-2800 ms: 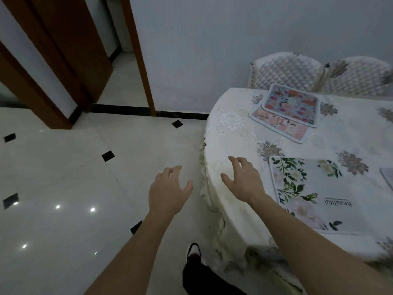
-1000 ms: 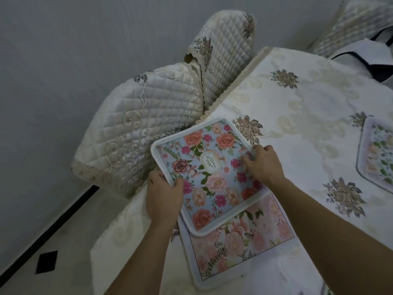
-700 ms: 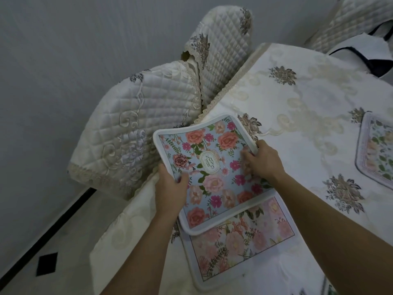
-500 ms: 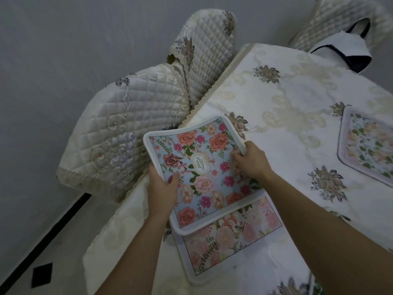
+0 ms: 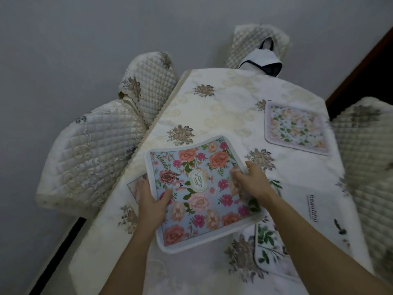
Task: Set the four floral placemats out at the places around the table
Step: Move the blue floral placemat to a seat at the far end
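I hold a blue placemat (image 5: 202,194) printed with pink and orange roses above the table (image 5: 223,107). My left hand (image 5: 152,206) grips its left edge and my right hand (image 5: 252,179) grips its right edge. A corner of a pink placemat (image 5: 134,185) pokes out beneath it on the left. A pale placemat (image 5: 296,127) with peach flowers lies flat at the table's far right. A white placemat (image 5: 302,209) with green leaves and the word "Beautiful" lies under my right forearm.
Quilted cream chair covers stand at the left (image 5: 89,154), at the back left (image 5: 146,81) and at the right (image 5: 365,158). A white bag with dark trim (image 5: 262,62) hangs on a chair at the table's far end. A grey wall lies behind.
Both hands have lifted the blue placemat off the pink one and carried it toward the middle of the table. My view has swung right, showing more of the table.
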### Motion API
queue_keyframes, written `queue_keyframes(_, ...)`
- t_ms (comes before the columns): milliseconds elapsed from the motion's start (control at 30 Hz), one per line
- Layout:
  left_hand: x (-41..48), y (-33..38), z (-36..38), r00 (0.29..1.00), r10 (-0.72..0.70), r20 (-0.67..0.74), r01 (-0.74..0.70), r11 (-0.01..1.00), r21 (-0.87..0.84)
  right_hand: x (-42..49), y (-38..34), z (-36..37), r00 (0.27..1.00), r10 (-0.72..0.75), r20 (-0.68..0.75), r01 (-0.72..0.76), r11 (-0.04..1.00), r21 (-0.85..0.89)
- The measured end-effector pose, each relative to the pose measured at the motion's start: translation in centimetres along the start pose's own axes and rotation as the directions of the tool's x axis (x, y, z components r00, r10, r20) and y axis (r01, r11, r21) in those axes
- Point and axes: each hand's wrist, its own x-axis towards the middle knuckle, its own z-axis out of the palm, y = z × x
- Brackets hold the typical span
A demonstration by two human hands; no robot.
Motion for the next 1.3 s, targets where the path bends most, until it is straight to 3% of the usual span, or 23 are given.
queue_keyframes(267, -10.7, 4.1, 8.3, 0.966, 0.064, 0.251, -0.070, 0.997, 0.018, -12.7, 7.8, -11.8, 0.965, 0.081, -0.249, -0.045, 0.988, 0.147)
queue_keyframes(500, -20.5, 5.3, 16.8, 0.884, 0.055, 0.464, -0.075, 0.997, 0.023, -24.7, 16.8, -20.7, 0.889, 0.203, -0.410, -0.058, 0.939, 0.338)
queue_keyframes(667, -28.6, 6.2, 23.1, 0.760, 0.093, 0.644, -0.164, 0.985, 0.051, -33.9, 22.9, -26.3, 0.791, 0.266, -0.552, -0.049, 0.926, 0.375)
queue_keyframes(867, -39.0, 5.5, 30.5, 0.635, 0.128, 0.762, -0.260, 0.964, 0.055, -44.3, 30.7, -31.8, 0.643, 0.373, -0.670, -0.056, 0.894, 0.444)
queue_keyframes(1100, -48.9, 4.1, 37.3, 0.493, 0.123, 0.862, -0.273, 0.962, 0.018, -53.1, 38.0, -36.5, 0.490, 0.483, -0.725, -0.097, 0.857, 0.505)
queue_keyframes(1300, -52.4, 4.8, 42.9, 0.432, 0.083, 0.898, -0.264, 0.964, 0.038, -55.1, 41.9, -40.0, 0.430, 0.547, -0.718, -0.092, 0.818, 0.568)
